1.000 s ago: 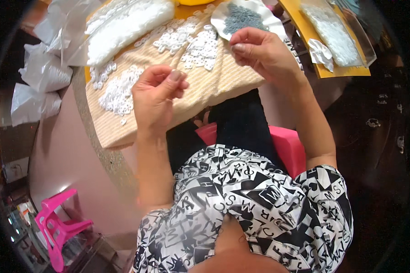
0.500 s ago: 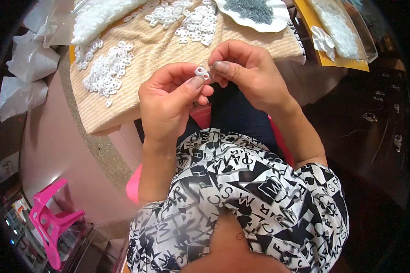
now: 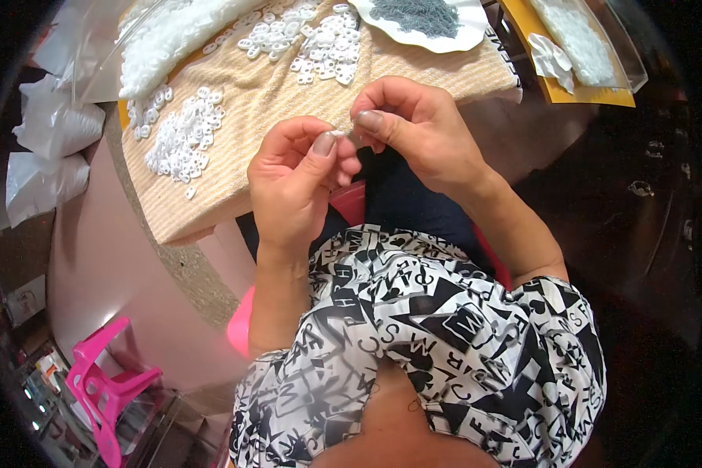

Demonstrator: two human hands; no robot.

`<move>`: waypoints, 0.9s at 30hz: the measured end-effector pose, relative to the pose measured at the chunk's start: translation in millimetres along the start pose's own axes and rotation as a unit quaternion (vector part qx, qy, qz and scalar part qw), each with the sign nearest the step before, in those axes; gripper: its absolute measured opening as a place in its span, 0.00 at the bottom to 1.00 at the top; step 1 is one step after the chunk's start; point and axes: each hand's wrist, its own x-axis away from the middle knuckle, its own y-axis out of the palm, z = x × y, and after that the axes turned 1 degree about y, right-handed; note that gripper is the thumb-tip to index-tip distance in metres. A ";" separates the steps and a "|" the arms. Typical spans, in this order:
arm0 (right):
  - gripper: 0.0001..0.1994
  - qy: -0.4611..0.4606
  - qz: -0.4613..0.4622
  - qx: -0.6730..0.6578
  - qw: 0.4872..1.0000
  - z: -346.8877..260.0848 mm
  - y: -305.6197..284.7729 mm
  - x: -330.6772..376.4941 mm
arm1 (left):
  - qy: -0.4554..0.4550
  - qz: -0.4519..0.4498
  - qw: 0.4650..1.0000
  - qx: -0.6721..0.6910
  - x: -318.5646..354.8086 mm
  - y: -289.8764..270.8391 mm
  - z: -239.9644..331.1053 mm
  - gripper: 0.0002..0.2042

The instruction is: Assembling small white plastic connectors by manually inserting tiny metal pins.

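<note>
My left hand (image 3: pixel 296 175) and my right hand (image 3: pixel 417 125) meet in front of my chest, fingertips pinched together on a small white plastic piece (image 3: pixel 343 136) that is mostly hidden between them. Both hands hover just past the near edge of a beige woven cloth (image 3: pixel 234 148) covering the table. On the cloth lie loose piles of small white plastic rings (image 3: pixel 183 136), with another pile of white rings (image 3: pixel 320 43) farther back. A white plate (image 3: pixel 444 39) holding small grey metal parts (image 3: pixel 417 12) stands behind my right hand.
A clear bag of white pieces (image 3: pixel 171 35) lies at the back left. A yellow tray (image 3: pixel 569 86) with a clear bag sits at the right. White sacks (image 3: pixel 51 148) stack on the left. A pink plastic stool (image 3: pixel 101 382) stands on the floor lower left.
My right hand came back from the plate toward my left hand; both hands drew closer to my body and now pinch the small white piece together.
</note>
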 end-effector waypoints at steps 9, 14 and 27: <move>0.04 0.020 -0.031 -0.027 0.999 -1.4 1.8 0.9 | 0.039 0.010 0.999 -0.033 0.5 3.6 1.4 0.07; 0.06 0.029 -0.019 -0.015 0.999 -0.6 4.9 1.5 | 0.060 0.041 0.994 -0.087 1.2 5.5 3.7 0.06; 0.06 0.028 -0.010 0.015 0.999 1.9 5.2 3.5 | 0.077 0.032 0.983 -0.163 5.6 8.0 -1.4 0.06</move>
